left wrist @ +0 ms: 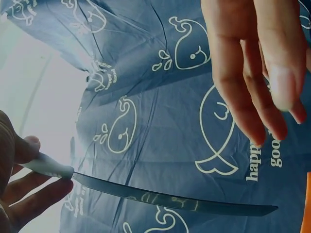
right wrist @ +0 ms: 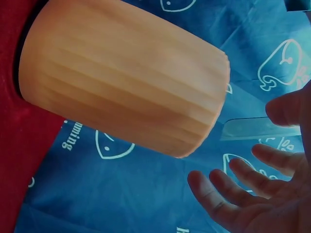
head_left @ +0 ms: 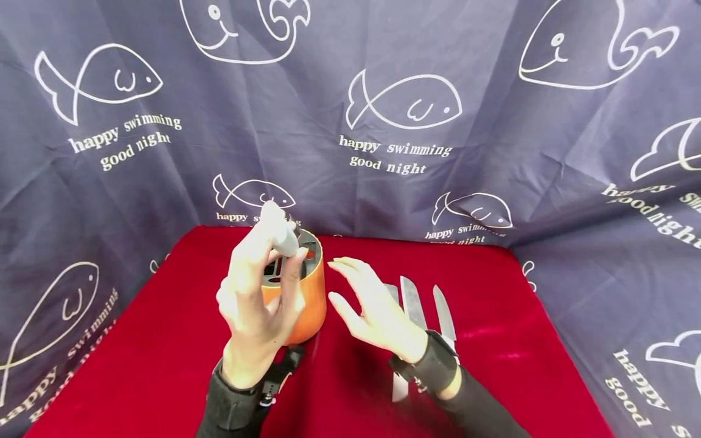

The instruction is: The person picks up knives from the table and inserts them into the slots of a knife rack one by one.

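My left hand [head_left: 257, 298] grips the pale handle of a kitchen knife [head_left: 282, 231], raised over the orange knife holder [head_left: 312, 307]. In the left wrist view the long knife blade [left wrist: 170, 199] stretches away from the fingers, with nothing touching it. The holder stands upright, and its dark slotted insert [head_left: 274, 280] is partly hidden by my left hand. My right hand [head_left: 378, 310] hovers just right of the holder, fingers spread and holding nothing. In the right wrist view it is apart from the holder's ribbed wall [right wrist: 126, 82].
Several knives lie on the red cloth [head_left: 509, 353] at the right, among them a broad blade [head_left: 413, 301] and a narrower blade [head_left: 443, 310]. My right forearm partly covers them. Behind the table hangs a blue-grey curtain [head_left: 317, 146] with fish and whale drawings.
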The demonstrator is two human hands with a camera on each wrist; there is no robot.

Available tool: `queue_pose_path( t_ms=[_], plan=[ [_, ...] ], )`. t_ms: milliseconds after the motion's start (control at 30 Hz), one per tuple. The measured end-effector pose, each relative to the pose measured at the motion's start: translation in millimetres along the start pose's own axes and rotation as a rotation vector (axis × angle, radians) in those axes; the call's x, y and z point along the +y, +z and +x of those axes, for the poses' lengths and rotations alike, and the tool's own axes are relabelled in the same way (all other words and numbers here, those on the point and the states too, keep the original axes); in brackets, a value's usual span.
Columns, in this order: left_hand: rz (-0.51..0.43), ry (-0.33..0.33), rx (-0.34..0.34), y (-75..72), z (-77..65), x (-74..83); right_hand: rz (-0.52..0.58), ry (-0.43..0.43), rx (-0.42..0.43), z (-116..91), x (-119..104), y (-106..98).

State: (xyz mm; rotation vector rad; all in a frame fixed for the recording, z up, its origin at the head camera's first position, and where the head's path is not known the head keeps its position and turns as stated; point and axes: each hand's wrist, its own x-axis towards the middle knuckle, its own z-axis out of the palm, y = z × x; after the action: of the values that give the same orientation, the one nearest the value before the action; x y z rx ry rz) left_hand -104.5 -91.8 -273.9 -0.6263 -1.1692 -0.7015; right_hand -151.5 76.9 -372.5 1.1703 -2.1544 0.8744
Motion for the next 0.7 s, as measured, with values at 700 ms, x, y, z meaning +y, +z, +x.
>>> queue_pose_path(
  t_ms=[700],
  plan=[
    [0.062,-0.114,-0.061,-1.1,-16.9,-18.9,0.076,0.132,-0.091,33.0,17.1,50.9]
  ],
)
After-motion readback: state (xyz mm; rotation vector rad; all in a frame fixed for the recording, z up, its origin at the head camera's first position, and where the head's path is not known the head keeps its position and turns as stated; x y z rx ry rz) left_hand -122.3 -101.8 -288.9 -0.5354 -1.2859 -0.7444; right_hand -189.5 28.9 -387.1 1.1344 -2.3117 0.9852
